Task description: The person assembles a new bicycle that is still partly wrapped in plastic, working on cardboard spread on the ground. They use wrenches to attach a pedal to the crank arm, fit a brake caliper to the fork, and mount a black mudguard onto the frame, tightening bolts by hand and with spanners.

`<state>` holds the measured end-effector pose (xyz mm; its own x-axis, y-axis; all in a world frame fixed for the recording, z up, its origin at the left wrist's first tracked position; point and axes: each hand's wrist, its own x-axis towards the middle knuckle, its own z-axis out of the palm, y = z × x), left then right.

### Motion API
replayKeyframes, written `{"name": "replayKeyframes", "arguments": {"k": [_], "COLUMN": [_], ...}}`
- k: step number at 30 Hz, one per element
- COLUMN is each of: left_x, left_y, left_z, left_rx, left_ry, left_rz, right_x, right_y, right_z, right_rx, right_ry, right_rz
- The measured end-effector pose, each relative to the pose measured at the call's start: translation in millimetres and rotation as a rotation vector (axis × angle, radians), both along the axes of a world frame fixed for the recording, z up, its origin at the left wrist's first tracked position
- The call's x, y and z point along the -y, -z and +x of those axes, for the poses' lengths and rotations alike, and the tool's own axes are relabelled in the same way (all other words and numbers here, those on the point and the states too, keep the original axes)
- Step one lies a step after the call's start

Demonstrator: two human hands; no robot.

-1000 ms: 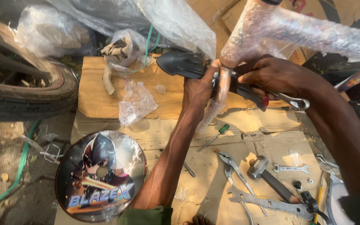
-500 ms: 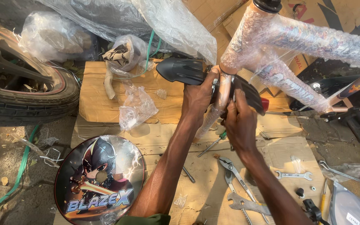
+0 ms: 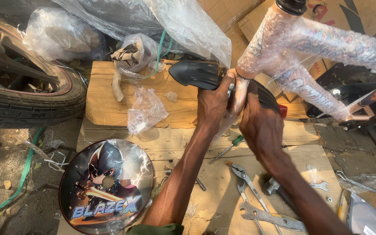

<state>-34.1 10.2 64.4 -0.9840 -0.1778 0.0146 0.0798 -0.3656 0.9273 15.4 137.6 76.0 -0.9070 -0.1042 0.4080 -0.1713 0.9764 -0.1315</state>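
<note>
A bicycle frame (image 3: 310, 41) wrapped in clear bubble plastic stands at the upper right, its fork (image 3: 240, 93) pointing down. A black plastic mudguard (image 3: 196, 74) sits against the fork. My left hand (image 3: 214, 102) grips the mudguard and fork from the left. My right hand (image 3: 262, 124) presses on the mudguard's other end just right of the fork, beside a small red reflector (image 3: 282, 111). Both hands are closed around these parts.
Flattened cardboard (image 3: 175, 143) covers the ground. On it lie pliers (image 3: 244, 176), a flat wrench (image 3: 266, 215), a green-handled screwdriver (image 3: 227, 148), a small spanner (image 3: 318, 186) and a hammer head (image 3: 271, 186). A round illustrated disc (image 3: 107, 185) lies lower left, a tyre (image 3: 27, 109) far left.
My right hand has come down from the frame's right side to the fork, beside my left hand. The view has shifted slightly downward.
</note>
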Motion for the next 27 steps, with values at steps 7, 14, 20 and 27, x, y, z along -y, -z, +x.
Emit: {"name": "replayKeyframes", "arguments": {"k": [7,14,20,27], "left_x": [1,1,-1,1], "left_y": [-1,1,3,-3], "left_z": [5,0,1,0], "left_rx": [-0.062,0.038,-0.005,0.088], "left_ry": [-0.014,0.050,-0.004,0.035], "left_rz": [-0.069,-0.001,-0.014,-0.021], "right_x": [-53,-40,-17,-6], "right_y": [-100,-102,-4,28], "right_z": [-73,-36,1,-7], "right_rx": [0.908,0.770,-0.085,-0.011], "right_ry": [-0.080,0.045,-0.177,-0.113], "right_rz": [-0.103,-0.211,-0.230,-0.553]}}
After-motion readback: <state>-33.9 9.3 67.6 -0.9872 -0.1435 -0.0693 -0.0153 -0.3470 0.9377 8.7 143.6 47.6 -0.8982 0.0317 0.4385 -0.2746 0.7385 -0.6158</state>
